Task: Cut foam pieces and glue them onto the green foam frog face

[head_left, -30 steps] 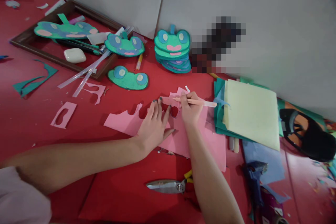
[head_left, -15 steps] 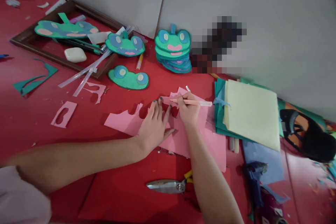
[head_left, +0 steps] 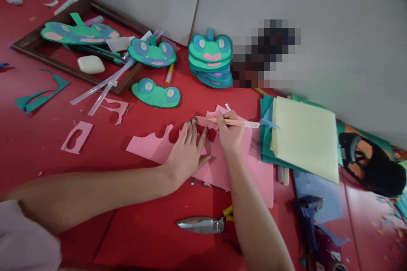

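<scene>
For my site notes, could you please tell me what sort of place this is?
Probably a craft work area: the right hand holds a pen over pink sheets, with scissors and green frog-like cutouts nearby.

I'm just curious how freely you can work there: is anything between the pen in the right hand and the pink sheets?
Nothing visible. The right hand grips the pen, whose tip is right at the pink sheets. The left hand presses on them, its fingertips close to the tip but beside it.
</scene>
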The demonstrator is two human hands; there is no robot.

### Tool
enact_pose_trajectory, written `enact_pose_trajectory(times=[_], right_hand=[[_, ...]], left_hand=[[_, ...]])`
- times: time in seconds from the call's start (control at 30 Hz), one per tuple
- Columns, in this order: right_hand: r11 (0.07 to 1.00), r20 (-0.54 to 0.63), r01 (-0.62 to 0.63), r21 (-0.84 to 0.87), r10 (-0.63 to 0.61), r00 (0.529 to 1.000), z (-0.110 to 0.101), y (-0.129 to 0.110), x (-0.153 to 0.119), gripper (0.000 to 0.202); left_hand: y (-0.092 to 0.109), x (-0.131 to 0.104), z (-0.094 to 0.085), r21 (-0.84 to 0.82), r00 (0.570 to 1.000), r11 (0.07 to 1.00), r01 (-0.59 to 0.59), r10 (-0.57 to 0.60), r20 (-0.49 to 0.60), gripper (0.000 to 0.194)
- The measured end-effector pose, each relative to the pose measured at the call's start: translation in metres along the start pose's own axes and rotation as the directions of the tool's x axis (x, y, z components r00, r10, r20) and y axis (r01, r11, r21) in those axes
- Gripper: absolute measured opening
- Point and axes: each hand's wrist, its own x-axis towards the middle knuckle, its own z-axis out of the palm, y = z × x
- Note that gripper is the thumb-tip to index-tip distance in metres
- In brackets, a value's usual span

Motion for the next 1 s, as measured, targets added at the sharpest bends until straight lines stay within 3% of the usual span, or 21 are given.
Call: enact_pose_trajectory(times=[0.17, 0.37, 0.6, 0.83, 1.0], right_hand=[[1.0, -0.048, 0.024, 0.008, -0.024, 0.999, 0.0, -0.0004, 0.0005, 0.034], [0.999, -0.026, 0.05, -0.02, -0.051, 0.998, -0.0001, -0.0003, 0.0009, 0.034], [0.998, -0.114, 0.045, -0.036, -0.049, 0.992, 0.0009, -0.0017, 0.0002, 0.035], [0.998, -0.065, 0.042, -0.039, -0.044, 0.997, 0.0, -0.0031, -0.0001, 0.035], [0.997, -0.12, 0.035, -0.063, -0.042, 0.992, 0.0005, -0.002, 0.0, 0.034]], left_hand=[[0.0001, 0.0001, 0.0015, 0.018, 1.0, 1.0, -0.008, 0.008, -0.013, 0.076], [0.0004, 0.0009, 0.0011, 0.019, 1.0, 1.0, -0.009, 0.009, -0.016, 0.076], [0.0001, 0.0009, -0.0001, 0.028, 1.0, 1.0, -0.012, 0.012, -0.004, 0.076], [0.0005, 0.0001, 0.0014, -0.027, 1.0, 1.0, 0.0, 0.0, -0.008, 0.077], [0.0002, 0.0009, 0.0014, -0.043, 1.0, 0.999, 0.004, -0.004, -0.01, 0.076]])
